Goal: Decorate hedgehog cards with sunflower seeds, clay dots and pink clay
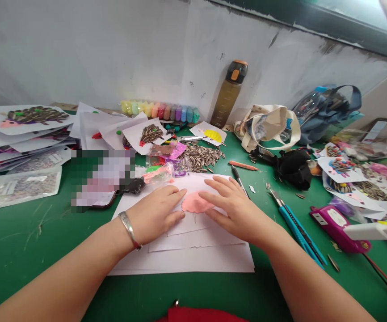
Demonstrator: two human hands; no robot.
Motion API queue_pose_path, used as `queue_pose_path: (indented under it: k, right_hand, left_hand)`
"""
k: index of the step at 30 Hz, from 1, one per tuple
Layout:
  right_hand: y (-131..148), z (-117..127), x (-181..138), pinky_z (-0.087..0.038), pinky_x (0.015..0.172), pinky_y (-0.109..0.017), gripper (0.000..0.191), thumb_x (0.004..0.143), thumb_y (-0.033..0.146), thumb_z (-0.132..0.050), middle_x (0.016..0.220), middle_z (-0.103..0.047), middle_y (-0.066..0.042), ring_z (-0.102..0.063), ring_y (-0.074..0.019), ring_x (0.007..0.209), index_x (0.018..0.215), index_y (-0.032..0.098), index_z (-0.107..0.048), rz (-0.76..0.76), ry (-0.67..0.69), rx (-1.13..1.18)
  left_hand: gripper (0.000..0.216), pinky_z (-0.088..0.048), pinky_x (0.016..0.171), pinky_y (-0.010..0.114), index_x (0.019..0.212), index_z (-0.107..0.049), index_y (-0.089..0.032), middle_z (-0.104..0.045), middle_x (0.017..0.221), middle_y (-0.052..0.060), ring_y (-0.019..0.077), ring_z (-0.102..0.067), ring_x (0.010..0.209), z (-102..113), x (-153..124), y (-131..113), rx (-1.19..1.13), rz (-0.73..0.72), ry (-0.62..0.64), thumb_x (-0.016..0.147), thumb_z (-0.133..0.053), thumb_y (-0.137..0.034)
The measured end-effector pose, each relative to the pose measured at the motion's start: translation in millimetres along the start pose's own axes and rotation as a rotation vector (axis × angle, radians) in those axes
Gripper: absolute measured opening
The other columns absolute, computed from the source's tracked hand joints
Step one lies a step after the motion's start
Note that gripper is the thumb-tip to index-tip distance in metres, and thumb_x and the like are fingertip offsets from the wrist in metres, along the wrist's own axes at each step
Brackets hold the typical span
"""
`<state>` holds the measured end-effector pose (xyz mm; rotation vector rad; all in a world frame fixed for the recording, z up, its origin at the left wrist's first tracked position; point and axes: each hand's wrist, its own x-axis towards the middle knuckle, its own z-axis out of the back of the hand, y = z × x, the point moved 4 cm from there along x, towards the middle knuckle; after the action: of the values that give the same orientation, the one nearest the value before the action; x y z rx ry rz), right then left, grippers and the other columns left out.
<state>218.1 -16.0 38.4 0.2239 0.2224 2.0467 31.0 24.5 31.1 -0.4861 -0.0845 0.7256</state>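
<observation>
A flattened patch of pink modelling clay point(195, 203) lies on a sheet of white paper point(180, 227), with more paper point(213, 260) stacked beneath. My left hand point(158, 209) rests at the left of the clay, fingers extended towards it. At the right, my right hand point(230, 205) is spread, its fingertips over or touching the clay's right edge; contact is hard to tell. Neither hand grasps anything. Thin pencil lines point(195, 218) show below the clay. Just beyond the paper are opened clay packets point(160, 173) and a heap of striped sunflower seeds point(202, 156).
Seed-covered hedgehog pictures point(29, 117) are piled at the left, near a phone point(103, 181). A bottle point(230, 94) leans on the wall beside a cloth bag point(267, 127). A pen point(240, 181), blue cutters point(297, 228) and a magenta device point(339, 228) lie at the right.
</observation>
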Motion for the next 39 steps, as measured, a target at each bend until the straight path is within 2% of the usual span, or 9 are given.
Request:
queue_pose_path:
  k: [6, 16, 21, 26, 30, 35, 39]
  right_hand:
    - [-18, 2, 0, -0.025, 0.107, -0.065, 0.036, 0.094, 0.036, -0.046, 0.145, -0.045, -0.011, -0.034, -0.0319, 0.136, 0.126, 0.025, -0.056, -0.112, 0.006, -0.071]
    - [-13, -2, -1, -0.020, 0.110, -0.063, 0.039, 0.092, 0.040, -0.048, 0.146, -0.043, -0.009, -0.030, -0.0307, 0.137, 0.128, 0.028, -0.055, -0.116, 0.142, -0.046]
    - [-16, -3, -1, -0.019, 0.110, -0.063, 0.038, 0.091, 0.039, -0.048, 0.145, -0.043, -0.009, -0.031, -0.0307, 0.137, 0.127, 0.029, -0.056, -0.127, 0.150, -0.011]
    - [-16, -2, 0, -0.020, 0.109, -0.063, 0.043, 0.091, 0.039, -0.048, 0.145, -0.044, -0.009, -0.032, -0.0307, 0.136, 0.133, 0.027, -0.050, -0.128, 0.141, 0.030]
    - [-15, -2, 1, -0.020, 0.109, -0.062, 0.041, 0.091, 0.038, -0.048, 0.142, -0.047, -0.009, -0.035, -0.0301, 0.133, 0.131, 0.026, -0.050, -0.119, 0.133, 0.034]
    - [-14, -2, 0, -0.023, 0.108, -0.063, 0.039, 0.091, 0.037, -0.049, 0.141, -0.048, -0.010, -0.036, -0.0309, 0.132, 0.128, 0.025, -0.052, -0.102, 0.118, 0.008]
    - [-13, -1, 1, -0.025, 0.107, -0.060, 0.036, 0.091, 0.035, -0.051, 0.137, -0.050, -0.010, -0.039, -0.0302, 0.130, 0.125, 0.025, -0.054, -0.094, 0.105, 0.005]
  left_hand:
    - [0.029, -0.043, 0.081, 0.037, 0.108, -0.061, -0.016, -0.055, 0.098, 0.009, 0.0239, -0.052, 0.090, -5, 6, -3, 0.092, 0.026, -0.001, 0.090, -0.049, -0.036]
    - [0.040, -0.043, 0.085, 0.039, 0.122, -0.058, -0.016, -0.054, 0.103, 0.010, 0.0254, -0.051, 0.094, -8, 5, -3, 0.123, 0.056, 0.005, 0.090, -0.051, -0.039]
    - [0.040, -0.043, 0.085, 0.040, 0.122, -0.058, -0.016, -0.054, 0.104, 0.010, 0.0260, -0.051, 0.094, -8, 6, -3, 0.132, 0.047, 0.002, 0.089, -0.052, -0.039]
    - [0.049, -0.042, 0.089, 0.040, 0.132, -0.051, -0.015, -0.055, 0.107, 0.010, 0.0252, -0.051, 0.098, -9, 7, -1, 0.076, 0.041, -0.031, 0.090, -0.051, -0.040]
    - [0.041, -0.043, 0.086, 0.040, 0.121, -0.060, -0.017, -0.055, 0.102, 0.009, 0.0248, -0.051, 0.093, -11, 7, -1, 0.093, 0.054, -0.044, 0.089, -0.052, -0.042]
    - [0.040, -0.043, 0.084, 0.039, 0.119, -0.062, -0.020, -0.054, 0.101, 0.008, 0.0238, -0.051, 0.091, -10, 9, -1, 0.081, 0.052, -0.047, 0.089, -0.052, -0.044]
    - [0.050, -0.041, 0.088, 0.040, 0.133, -0.053, -0.019, -0.055, 0.106, 0.009, 0.0251, -0.052, 0.097, -10, 10, 0, 0.079, 0.070, -0.065, 0.091, -0.049, -0.046]
